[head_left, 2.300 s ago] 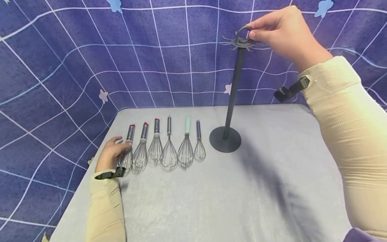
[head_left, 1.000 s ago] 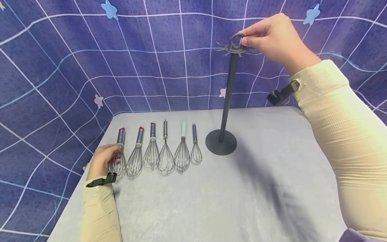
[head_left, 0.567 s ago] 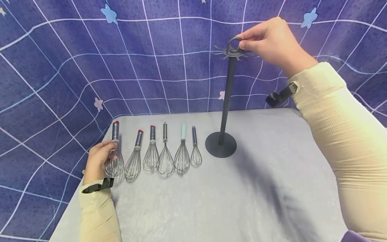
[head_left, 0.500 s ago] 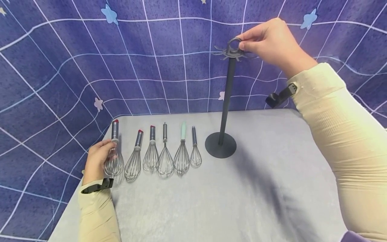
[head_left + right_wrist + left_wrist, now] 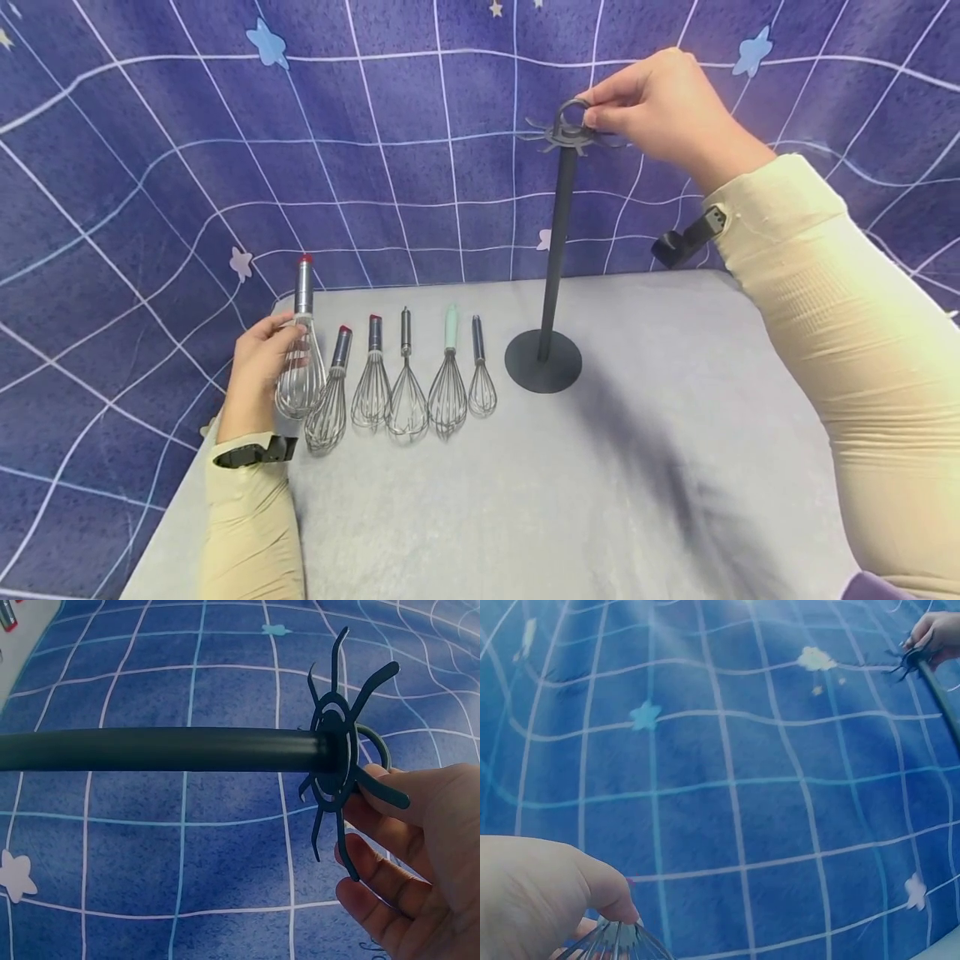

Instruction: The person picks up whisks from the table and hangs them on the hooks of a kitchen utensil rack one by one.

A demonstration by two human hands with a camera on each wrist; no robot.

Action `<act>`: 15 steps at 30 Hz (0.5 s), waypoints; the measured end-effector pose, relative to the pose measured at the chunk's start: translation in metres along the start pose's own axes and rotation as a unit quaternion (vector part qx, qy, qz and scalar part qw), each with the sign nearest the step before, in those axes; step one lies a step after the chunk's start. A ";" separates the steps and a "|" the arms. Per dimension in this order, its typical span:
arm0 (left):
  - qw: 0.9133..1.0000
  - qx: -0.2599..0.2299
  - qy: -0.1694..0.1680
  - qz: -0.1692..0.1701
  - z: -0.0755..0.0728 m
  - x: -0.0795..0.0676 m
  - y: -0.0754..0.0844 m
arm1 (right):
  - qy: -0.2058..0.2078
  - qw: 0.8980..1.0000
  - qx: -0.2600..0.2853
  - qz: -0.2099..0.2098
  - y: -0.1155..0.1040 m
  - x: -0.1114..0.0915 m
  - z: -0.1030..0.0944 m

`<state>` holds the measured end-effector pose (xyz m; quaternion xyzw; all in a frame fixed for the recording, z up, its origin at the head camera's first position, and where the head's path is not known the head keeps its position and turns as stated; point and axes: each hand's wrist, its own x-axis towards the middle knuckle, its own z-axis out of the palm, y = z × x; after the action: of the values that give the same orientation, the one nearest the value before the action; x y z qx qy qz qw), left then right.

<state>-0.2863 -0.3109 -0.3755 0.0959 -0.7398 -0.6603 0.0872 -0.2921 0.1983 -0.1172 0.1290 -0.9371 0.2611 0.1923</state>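
Observation:
My left hand (image 5: pixel 262 362) pinches a whisk (image 5: pixel 303 287) with a steel handle and red end cap, where the wires meet the handle. That whisk is raised off the table, handle up, its wires in front of part of the second whisk. In the left wrist view, thumb and fingers close on the whisk's pale collar (image 5: pixel 620 934). My right hand (image 5: pixel 667 112) grips the ring on top of a dark hook stand (image 5: pixel 557 242). The stand's round base (image 5: pixel 543 361) rests on the table. Bent hooks (image 5: pixel 375 682) fan out below the ring, and nothing hangs on them.
Several more whisks lie in a row on the grey table (image 5: pixel 480 517), among them one with a mint-green handle (image 5: pixel 452 327) and a small one (image 5: pixel 483 387) nearest the stand. Behind the table hangs a blue gridded curtain (image 5: pixel 397 200) with stars.
My left hand took the leftmost whisk by its neck, shifted it left, then lifted it up and back to the right. The right hand kept its hold on the stand's ring.

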 end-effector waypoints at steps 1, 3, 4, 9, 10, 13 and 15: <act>1.000 -0.004 -0.004 0.006 0.003 0.000 0.004 | -0.002 1.000 -0.001 0.000 0.000 0.000 0.000; 1.000 -0.003 -0.012 0.022 0.011 -0.002 0.011 | -0.004 1.000 -0.001 0.001 -0.001 0.000 0.001; 0.999 -0.002 -0.016 0.030 0.014 -0.002 0.015 | -0.004 1.000 -0.002 0.002 -0.001 0.000 0.001; 0.997 0.003 -0.033 0.065 0.030 -0.004 0.028 | -0.002 1.000 -0.011 -0.002 -0.001 0.001 0.000; 0.997 0.005 -0.034 0.070 0.032 -0.004 0.031 | -0.002 1.000 -0.015 -0.003 -0.001 0.001 0.000; 0.996 0.014 -0.032 0.086 0.039 -0.007 0.039 | -0.004 1.000 -0.018 -0.005 -0.003 0.003 -0.001; 0.995 0.004 -0.033 0.093 0.043 -0.007 0.043 | -0.005 1.000 -0.010 -0.004 -0.003 0.003 -0.001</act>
<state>-0.2913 -0.2632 -0.3371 0.0052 -0.7508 -0.6488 0.1236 -0.2940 0.1953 -0.1138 0.1314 -0.9402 0.2501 0.1903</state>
